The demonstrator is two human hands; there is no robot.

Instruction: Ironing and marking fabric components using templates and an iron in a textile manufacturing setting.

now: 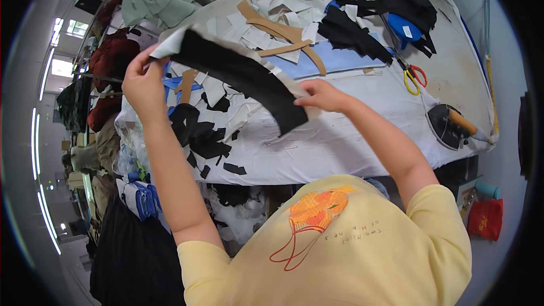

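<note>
A curved strip of black fabric [238, 79] with a pale layer along its upper edge is stretched between my two hands above the table. My left hand [144, 79] pinches its left end, where a white corner folds over. At the other end, my right hand [323, 96] grips the strip between thumb and fingers. Below it on the white-covered table [328, 147] lie black fabric scraps [207, 136] and white paper pieces [212, 90].
An iron [450, 124] with a wooden handle rests at the right, near red-and-yellow-handled scissors [412, 76]. Brown strips [283, 31], light blue fabric [306, 67] and black cut pieces [351, 34] cover the far side. Garments [110, 59] crowd a rack at the left.
</note>
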